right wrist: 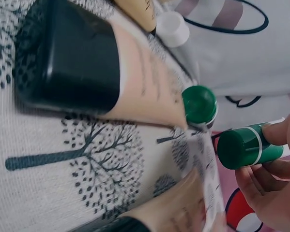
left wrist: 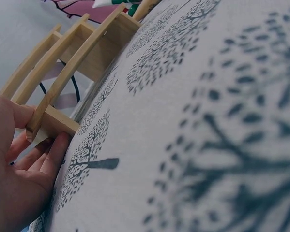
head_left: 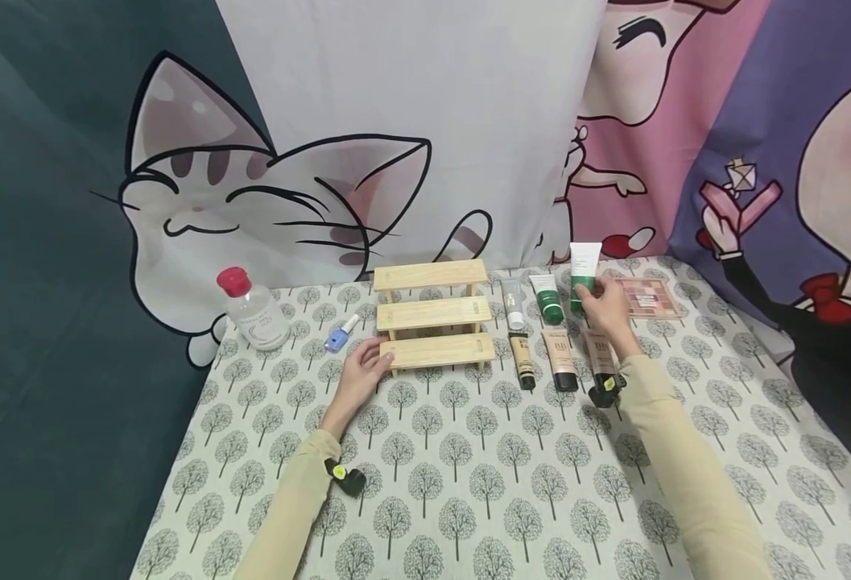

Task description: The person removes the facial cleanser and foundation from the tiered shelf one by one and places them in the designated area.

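Observation:
At the front left corner of a three-tier wooden rack (head_left: 435,350), my left hand (head_left: 358,374) grips the lowest step. The left wrist view has the thumb over the board (left wrist: 68,79) and fingers beneath its end. My right hand (head_left: 606,308) pinches a white squeeze tube (head_left: 585,258) by its green lower end, cap down. In the right wrist view its green cap (right wrist: 232,150) is raised beside the thumb and fingers. Just left lies a similar green-and-white tube (head_left: 546,294). Below the right hand are two beige BB cream tubes (head_left: 559,354) with dark caps, one partly covered by the wrist.
A grey tube (head_left: 512,298) with a white cap and a yellowish black-capped tube (head_left: 521,354) lie right of the rack. An eyeshadow palette (head_left: 653,298) sits behind the right hand. Blue nail polish (head_left: 338,337) and a clear red-capped bottle (head_left: 258,318) are at left.

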The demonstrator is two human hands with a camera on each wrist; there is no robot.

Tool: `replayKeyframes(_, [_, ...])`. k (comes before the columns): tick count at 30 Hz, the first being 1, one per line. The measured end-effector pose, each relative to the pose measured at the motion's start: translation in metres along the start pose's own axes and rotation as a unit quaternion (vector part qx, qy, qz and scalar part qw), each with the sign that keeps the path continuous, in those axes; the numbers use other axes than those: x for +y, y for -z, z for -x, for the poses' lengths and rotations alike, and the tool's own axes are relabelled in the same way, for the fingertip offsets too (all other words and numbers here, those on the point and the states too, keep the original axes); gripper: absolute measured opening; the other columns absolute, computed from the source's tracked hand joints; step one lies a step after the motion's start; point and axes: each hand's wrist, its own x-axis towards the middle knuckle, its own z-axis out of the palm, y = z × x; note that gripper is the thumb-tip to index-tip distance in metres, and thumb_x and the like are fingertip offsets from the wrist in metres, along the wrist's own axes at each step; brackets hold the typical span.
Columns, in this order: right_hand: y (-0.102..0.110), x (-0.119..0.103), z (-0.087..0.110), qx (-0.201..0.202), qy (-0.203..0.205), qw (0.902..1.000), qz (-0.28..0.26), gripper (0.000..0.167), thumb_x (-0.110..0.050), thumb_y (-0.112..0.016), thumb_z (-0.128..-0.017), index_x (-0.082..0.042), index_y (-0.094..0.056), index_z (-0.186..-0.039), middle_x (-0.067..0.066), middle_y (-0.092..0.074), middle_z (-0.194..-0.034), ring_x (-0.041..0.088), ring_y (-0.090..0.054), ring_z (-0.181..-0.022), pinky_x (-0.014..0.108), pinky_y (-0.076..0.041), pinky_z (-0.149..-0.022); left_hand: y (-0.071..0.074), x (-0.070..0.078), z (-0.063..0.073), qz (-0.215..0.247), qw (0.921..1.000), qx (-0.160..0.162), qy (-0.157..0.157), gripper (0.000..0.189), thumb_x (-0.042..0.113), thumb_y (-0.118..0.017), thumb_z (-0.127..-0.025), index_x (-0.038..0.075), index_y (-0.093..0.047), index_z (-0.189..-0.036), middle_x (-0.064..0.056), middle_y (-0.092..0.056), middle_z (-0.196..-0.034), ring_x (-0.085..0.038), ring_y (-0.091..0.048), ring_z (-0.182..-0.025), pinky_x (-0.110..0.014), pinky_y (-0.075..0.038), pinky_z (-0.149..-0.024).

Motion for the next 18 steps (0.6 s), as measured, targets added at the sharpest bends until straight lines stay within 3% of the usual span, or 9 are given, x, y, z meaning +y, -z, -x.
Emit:
replayKeyframes(6, [-0.002, 0.010, -0.003, -0.013, -0.025, 0.9994, 0.021, 0.052, -0.024, -0.053, -0.104, 0.013, -0.048, -0.140, 0.036, -0.060, -0.127, 0.045, -0.060, -0.113, 0.055, -0.051, -0.106, 0.001, 0.000, 0.001, 0.000, 1.0000, -0.001, 0.004, 0.046, 0.005, -0.065, -0.096, 0.003, -0.053, -0.141, -0.025, -0.057, -0.141, -0.039, -0.059, -0.129, -0.029, -0.058, -0.102])
replayKeyframes(14, [-0.007, 0.014, -0.009, -0.023, -0.049, 0.9963, 0.066, 0.055, -0.027, -0.057, -0.102, 0.013, -0.051, -0.139, 0.035, -0.056, -0.136, 0.048, -0.050, -0.130, 0.056, -0.041, -0.116, 0.001, 0.001, 0.002, -0.005, 1.0000, 0.002, 0.000, 0.045, 0.006, -0.065, -0.096, 0.002, -0.053, -0.140, -0.025, -0.057, -0.140, -0.040, -0.059, -0.129, -0.031, -0.057, -0.103])
replayKeyframes(18, [-0.008, 0.013, -0.010, -0.029, -0.058, 0.9947, 0.079, 0.055, -0.031, -0.057, -0.102, 0.012, -0.054, -0.136, 0.034, -0.056, -0.137, 0.048, -0.049, -0.131, 0.057, -0.040, -0.117, 0.001, 0.001, 0.001, -0.002, 1.0000, 0.002, -0.003, 0.045, 0.006, -0.065, -0.096, 0.002, -0.054, -0.140, -0.025, -0.058, -0.140, -0.040, -0.059, -0.129, -0.031, -0.057, -0.104])
